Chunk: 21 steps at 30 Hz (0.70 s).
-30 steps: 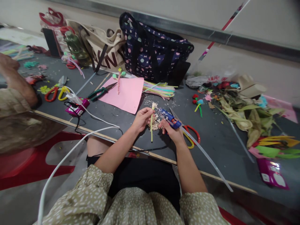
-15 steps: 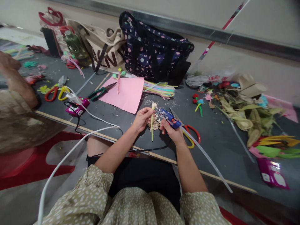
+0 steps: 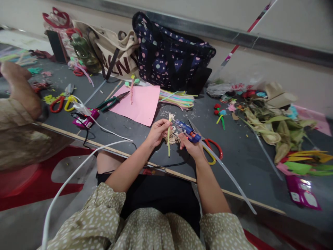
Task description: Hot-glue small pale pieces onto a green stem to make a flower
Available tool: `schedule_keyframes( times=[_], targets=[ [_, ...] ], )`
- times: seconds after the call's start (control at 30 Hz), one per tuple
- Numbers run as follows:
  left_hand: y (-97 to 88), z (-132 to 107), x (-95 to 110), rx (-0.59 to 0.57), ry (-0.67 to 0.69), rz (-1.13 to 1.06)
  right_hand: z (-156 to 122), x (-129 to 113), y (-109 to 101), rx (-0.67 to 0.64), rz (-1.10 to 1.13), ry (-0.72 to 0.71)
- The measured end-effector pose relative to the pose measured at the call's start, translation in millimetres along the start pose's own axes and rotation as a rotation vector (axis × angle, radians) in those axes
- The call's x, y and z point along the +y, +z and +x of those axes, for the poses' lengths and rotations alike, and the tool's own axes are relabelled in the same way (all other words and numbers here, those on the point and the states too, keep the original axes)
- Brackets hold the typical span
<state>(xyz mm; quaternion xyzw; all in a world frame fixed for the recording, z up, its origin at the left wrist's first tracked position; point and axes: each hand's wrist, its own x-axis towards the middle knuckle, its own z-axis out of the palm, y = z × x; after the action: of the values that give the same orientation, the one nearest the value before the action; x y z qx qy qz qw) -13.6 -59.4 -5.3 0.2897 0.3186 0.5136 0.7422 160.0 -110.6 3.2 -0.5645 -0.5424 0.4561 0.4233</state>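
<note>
Between the fingertips of my left hand (image 3: 159,132) is a yellow-green pipe cleaner (image 3: 169,142), held upright with pale cream scraps at its top end. My right hand (image 3: 191,145) is wrapped round a blue hot glue gun (image 3: 188,131), whose front end points left toward the top of the pipe cleaner. A long clear glue stick (image 3: 231,180) sticks out of the back of the gun. Under and between my hands lies a heap of cream shreds (image 3: 174,139). Scissors with red and yellow handles (image 3: 215,147) lie just right of the glue gun, partly hidden by it.
Pink paper (image 3: 145,106), pliers (image 3: 112,102) and a bundle of pipe cleaners (image 3: 179,100) lie ahead. Dried husks (image 3: 278,121) are heaped at right. A white cable (image 3: 78,166) crosses the table edge at left. Another person's arm (image 3: 18,90) rests at far left. Bags (image 3: 169,52) stand behind.
My hands, the pipe cleaner and the glue gun stay almost in place; the glue stick's tail has shifted very slightly left. The other person's arm at far left has moved slightly.
</note>
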Motion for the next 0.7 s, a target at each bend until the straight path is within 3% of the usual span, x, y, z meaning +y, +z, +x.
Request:
schedule_keyframes(
  times=[0.7],
  targets=[
    [-0.3,1,0,0.02,-0.005,-0.006,-2,-7,1,-0.008,0.01,0.055]
  ],
)
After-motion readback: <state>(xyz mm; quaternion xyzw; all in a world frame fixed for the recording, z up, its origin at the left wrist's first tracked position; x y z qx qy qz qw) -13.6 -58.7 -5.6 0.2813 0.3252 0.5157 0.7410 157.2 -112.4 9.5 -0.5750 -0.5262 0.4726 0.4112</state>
